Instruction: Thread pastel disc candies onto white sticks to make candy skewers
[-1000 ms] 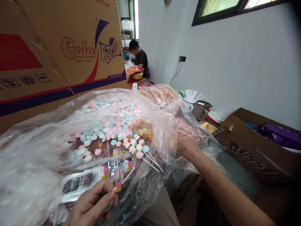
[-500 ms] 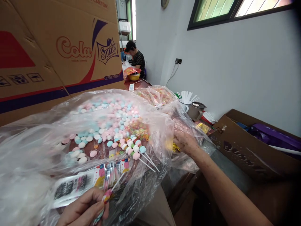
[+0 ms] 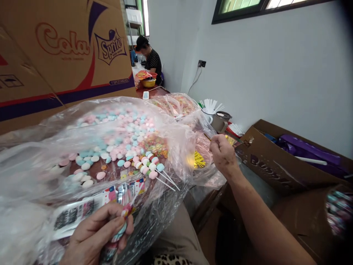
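Observation:
Pinched in my left hand is a marshmallow lollipop in a printed wrapper, its white stick pointing up and right. The wrapper's neck is gathered by my fingers. My right hand is closed, and a thin gold twist tie seems to stick out from its fingertips. A bundle of gold twist ties lies just left of that hand. Flat printed wrappers are stacked beyond my left hand. Several marshmallow skewers rest together on the table, sticks toward me.
Loose pastel marshmallows spread under a clear plastic sheet. A large carton stands at the left. White sticks fill a cup beside a lidded mug. An open box sits right. Another person works farther back.
My right hand has lifted up and away from the gold twist ties, which now show. My left hand still holds the wrapped lollipop, slightly higher. The view has shifted right and down.

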`<state>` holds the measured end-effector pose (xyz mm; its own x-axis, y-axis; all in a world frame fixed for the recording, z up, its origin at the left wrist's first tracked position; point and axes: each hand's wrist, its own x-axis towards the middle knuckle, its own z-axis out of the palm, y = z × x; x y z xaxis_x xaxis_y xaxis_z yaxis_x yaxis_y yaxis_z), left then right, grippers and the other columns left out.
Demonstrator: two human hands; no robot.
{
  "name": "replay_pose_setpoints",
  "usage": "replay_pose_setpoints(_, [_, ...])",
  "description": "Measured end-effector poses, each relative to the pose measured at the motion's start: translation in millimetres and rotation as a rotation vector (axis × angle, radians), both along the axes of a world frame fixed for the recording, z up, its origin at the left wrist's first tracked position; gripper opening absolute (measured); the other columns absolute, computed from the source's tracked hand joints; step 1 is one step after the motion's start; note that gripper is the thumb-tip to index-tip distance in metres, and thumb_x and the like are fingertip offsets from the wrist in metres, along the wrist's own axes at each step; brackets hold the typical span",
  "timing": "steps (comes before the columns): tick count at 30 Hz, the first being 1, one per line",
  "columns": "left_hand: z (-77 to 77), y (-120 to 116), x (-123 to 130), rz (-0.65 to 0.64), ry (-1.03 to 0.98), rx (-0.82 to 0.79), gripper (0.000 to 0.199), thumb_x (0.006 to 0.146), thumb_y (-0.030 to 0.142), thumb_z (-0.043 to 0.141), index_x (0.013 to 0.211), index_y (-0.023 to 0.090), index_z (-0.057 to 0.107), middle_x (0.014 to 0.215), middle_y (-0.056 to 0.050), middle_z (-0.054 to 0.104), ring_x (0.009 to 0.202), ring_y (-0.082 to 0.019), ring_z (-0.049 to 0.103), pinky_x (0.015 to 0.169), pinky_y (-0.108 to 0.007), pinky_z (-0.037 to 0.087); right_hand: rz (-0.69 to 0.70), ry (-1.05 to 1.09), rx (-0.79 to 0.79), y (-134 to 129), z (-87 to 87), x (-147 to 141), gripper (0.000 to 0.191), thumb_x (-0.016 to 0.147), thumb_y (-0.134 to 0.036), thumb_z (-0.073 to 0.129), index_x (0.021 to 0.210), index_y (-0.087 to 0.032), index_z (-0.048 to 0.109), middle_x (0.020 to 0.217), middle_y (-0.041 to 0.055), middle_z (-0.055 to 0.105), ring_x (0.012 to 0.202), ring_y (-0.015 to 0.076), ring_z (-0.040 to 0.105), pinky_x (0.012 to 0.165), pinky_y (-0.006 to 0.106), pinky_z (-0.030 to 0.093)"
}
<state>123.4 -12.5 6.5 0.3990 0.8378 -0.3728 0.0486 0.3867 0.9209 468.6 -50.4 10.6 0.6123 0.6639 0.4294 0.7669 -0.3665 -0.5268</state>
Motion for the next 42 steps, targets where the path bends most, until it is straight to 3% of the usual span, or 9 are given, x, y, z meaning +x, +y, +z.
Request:
replay_pose_setpoints(2, [3.3, -1, 4, -0.006, -0.039, -0.003, 0.034, 0.066, 0.045, 0.084, 0.064, 0.016, 0.064, 0.062, -0.001, 0.068, 0.045, -0.008, 0.052, 0.044, -0.017, 0.035, 0.111, 0.048, 0.079, -1, 4.7, -30, 0.017, 0.089, -0.024, 0.04, 0.094, -0.021, 0.056, 0.07, -0.0002, 0.059, 0.063, 0.0161, 0.055, 0.061, 0.025, 0.043])
replay_pose_setpoints(5, [6.5, -3, 12, -0.028, -0.129, -0.003, 0.029, 0.071, 0.039, 0.079, 0.065, 0.016, 0.062, 0.062, -0.002, 0.068, 0.043, -0.008, 0.052, 0.042, -0.016, 0.035, 0.526, 0.281, 0.191, 3, -0.1, -91, 0.022, 0.091, -0.026, 0.046, 0.108, -0.02, 0.059, 0.066, -0.0043, 0.06, 0.056, 0.0125, 0.054, 0.058, 0.022, 0.043])
replay_pose_setpoints(7, [5.4, -3, 18, -0.036, -0.195, -0.009, 0.027, 0.074, 0.037, 0.077, 0.067, 0.017, 0.061, 0.062, -0.001, 0.068, 0.043, -0.008, 0.052, 0.041, -0.016, 0.036, 0.71, 0.372, 0.161, 8, -10.3, -128, 0.016, 0.091, -0.024, 0.047, 0.093, -0.021, 0.062, 0.069, -0.0034, 0.061, 0.059, 0.0113, 0.055, 0.06, 0.021, 0.043])
replay_pose_setpoints(9, [0.8, -2, 21, -0.033, -0.251, -0.019, 0.026, 0.076, 0.036, 0.075, 0.069, 0.017, 0.059, 0.062, -0.001, 0.068, 0.042, -0.008, 0.052, 0.04, -0.016, 0.038, 0.783, 0.447, 0.105, 12, -22.1, -155, 0.019, 0.091, -0.023, 0.045, 0.082, -0.02, 0.061, 0.066, -0.0035, 0.058, 0.058, 0.0106, 0.052, 0.058, 0.02, 0.041])
replay_pose_setpoints(17, [-21.4, 9, 20, 0.008, -0.274, -0.033, 0.028, 0.075, 0.037, 0.075, 0.072, 0.016, 0.057, 0.061, -0.001, 0.067, 0.043, -0.008, 0.054, 0.041, -0.017, 0.04, 0.827, 0.687, 0.041, 23, -44.2, -178, 0.018, 0.087, -0.019, 0.046, 0.07, -0.02, 0.053, 0.064, -0.0044, 0.054, 0.061, 0.0109, 0.049, 0.059, 0.021, 0.037])
replay_pose_setpoints(23, [-26.3, 10, 20, 0.115, -0.146, -0.016, 0.033, 0.068, 0.039, 0.081, 0.078, 0.019, 0.057, 0.058, 0.002, 0.067, 0.043, -0.01, 0.056, 0.041, -0.016, 0.041, 0.923, 0.593, -0.013, 28, -41.2, -178, 0.023, 0.08, -0.005, 0.05, 0.063, -0.019, 0.045, 0.064, -0.0048, 0.053, 0.062, 0.0099, 0.048, 0.062, 0.021, 0.034])
replay_pose_setpoints(29, [-23.3, 21, 27, 0.208, -0.044, 0.035, 0.033, 0.053, 0.031, 0.088, 0.069, 0.017, 0.063, 0.057, 0.004, 0.064, 0.042, -0.011, 0.056, 0.039, -0.018, 0.045, 0.859, 0.679, 0.004, 24, -36.5, -172, 0.019, 0.086, -0.005, 0.055, 0.072, -0.017, 0.059, 0.07, -0.0035, 0.062, 0.069, 0.0103, 0.056, 0.067, 0.019, 0.04])
replay_pose_setpoints(38, [-16.7, 9, 48, 0.188, 0.003, 0.04, 0.035, 0.052, 0.029, 0.089, 0.073, 0.019, 0.062, 0.05, 0.006, 0.062, 0.041, -0.011, 0.055, 0.038, -0.016, 0.043, 0.78, 0.424, 0.039, 8, -41.8, -167, 0.02, 0.091, -0.008, 0.055, 0.074, -0.019, 0.057, 0.074, -0.0041, 0.062, 0.072, 0.0092, 0.058, 0.069, 0.017, 0.043])
replay_pose_setpoints(42, [-15.0, 13, 46, 0.142, 0.071, 0.078, 0.035, 0.052, 0.031, 0.089, 0.071, 0.018, 0.062, 0.052, 0.006, 0.063, 0.042, -0.011, 0.056, 0.04, -0.016, 0.045, 0.725, 0.035, 0.012, 7, -47.8, -168, 0.015, 0.092, -0.014, 0.054, 0.079, -0.018, 0.06, 0.077, 0.0002, 0.063, 0.071, 0.0131, 0.057, 0.065, 0.022, 0.043])
